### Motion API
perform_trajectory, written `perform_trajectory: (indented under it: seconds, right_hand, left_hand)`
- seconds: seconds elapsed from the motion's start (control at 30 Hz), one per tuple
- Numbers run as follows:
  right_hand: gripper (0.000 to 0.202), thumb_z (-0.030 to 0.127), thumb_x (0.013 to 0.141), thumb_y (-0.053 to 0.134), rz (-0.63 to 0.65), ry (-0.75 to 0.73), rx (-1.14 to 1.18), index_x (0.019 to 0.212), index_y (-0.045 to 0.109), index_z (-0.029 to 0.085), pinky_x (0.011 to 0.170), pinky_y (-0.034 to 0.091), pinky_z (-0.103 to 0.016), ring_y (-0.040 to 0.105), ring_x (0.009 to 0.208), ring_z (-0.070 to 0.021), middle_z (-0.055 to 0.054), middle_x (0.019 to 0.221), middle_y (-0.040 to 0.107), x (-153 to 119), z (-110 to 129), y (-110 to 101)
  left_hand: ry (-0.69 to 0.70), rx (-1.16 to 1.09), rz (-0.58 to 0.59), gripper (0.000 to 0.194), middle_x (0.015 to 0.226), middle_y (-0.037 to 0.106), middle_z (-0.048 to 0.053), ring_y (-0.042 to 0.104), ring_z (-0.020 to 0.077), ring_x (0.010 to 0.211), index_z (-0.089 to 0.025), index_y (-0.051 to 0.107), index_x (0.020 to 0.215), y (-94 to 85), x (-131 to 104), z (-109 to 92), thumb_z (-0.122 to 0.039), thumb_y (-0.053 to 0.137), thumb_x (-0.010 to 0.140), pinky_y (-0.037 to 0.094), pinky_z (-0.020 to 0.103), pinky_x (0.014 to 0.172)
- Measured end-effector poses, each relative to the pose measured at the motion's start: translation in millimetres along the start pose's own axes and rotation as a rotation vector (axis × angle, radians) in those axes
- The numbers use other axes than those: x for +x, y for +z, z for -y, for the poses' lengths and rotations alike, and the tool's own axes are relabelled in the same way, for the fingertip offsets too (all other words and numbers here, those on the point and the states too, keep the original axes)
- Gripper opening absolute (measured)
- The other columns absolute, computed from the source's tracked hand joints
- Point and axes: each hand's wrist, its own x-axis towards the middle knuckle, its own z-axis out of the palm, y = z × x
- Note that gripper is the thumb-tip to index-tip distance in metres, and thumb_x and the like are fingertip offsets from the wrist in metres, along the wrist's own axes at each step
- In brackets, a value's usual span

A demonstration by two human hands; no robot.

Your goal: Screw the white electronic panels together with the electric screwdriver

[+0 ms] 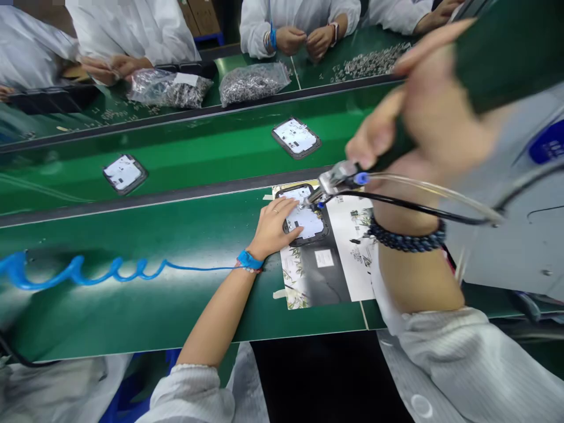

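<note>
On the bench lies a dark-framed device panel (pixel 311 224) with a white inner plate. My left hand (pixel 274 226) rests on its left side, thumb and fingers spread flat against it. A blue strap (pixel 249 259) with a coiled cord is round that wrist. My right hand (pixel 409 129), blurred, is wrapped round a dark green powered screwdriver (pixel 506 56). The tool slants down to the left, its metal nose (pixel 328 183) over the panel's upper part; whether the tip touches is too small to tell. A clear tube and a black tube run from the nose.
The panel lies on a taped printed sheet (pixel 326 282). Two similar panels, one left (pixel 125 174) and one right (pixel 296 138), lie on the green belt beyond. A grey machine (pixel 511 235) stands right. Across the belt, co-workers' hands are near bags of small metal parts (pixel 254 82).
</note>
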Motion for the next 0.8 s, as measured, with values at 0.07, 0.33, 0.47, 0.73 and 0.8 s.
perform_trajectory:
  seconds: [0.07,0.33,0.47,0.73,0.8]
  right_hand:
    - [0.018,0.027,0.078,0.074,0.033,-0.038,0.103,0.073,0.058,0.020,0.038,0.027,-0.028,0.036,0.039,-0.0071,0.006,0.054,0.045,-3,-16,12]
    - [0.024,0.034,0.077,0.081,0.157,0.069,0.125,0.071,0.060,0.023,0.039,0.026,-0.028,0.036,0.040,-0.0082,0.006,0.046,0.041,-10,-38,12]
    - [0.032,0.043,0.073,0.083,0.159,0.099,0.064,0.069,0.058,0.024,0.040,0.027,-0.028,0.036,0.042,-0.0090,0.006,0.045,0.041,-11,-38,11]
    - [0.040,0.041,0.076,0.079,0.155,-0.002,0.026,0.062,0.049,0.019,0.054,0.041,-0.026,0.041,0.053,-0.0076,0.004,0.058,0.043,-18,-57,20]
    - [0.040,0.039,0.076,0.079,0.168,0.026,0.027,0.062,0.048,0.019,0.055,0.042,-0.026,0.042,0.053,-0.0083,0.004,0.057,0.042,-19,-53,19]
  left_hand:
    - [0.010,0.025,-0.004,0.065,0.144,0.056,0.011,0.043,0.0316,0.139,-0.020,0.051,0.143,-0.1,0,0,-0.041,0.071,0.085,0.033,0.044,0.114]
    - [0.037,0.053,-0.028,0.062,0.138,0.060,0.012,0.047,0.0319,0.134,-0.019,0.055,0.141,3.6,-1,2,-0.042,0.072,0.085,0.036,0.044,0.111]
    - [0.020,0.064,-0.010,0.060,0.140,0.059,0.012,0.046,0.0321,0.135,-0.020,0.056,0.140,3.8,-1,2,-0.042,0.070,0.086,0.035,0.045,0.111]
    - [0.027,0.022,0.013,0.049,0.141,0.059,0.013,0.046,0.0337,0.137,-0.019,0.063,0.129,1.9,1,2,-0.043,0.068,0.086,0.037,0.048,0.111]
    - [0.021,0.016,0.011,0.051,0.142,0.058,0.014,0.045,0.0334,0.138,-0.019,0.060,0.133,2.4,1,2,-0.043,0.066,0.088,0.037,0.049,0.112]
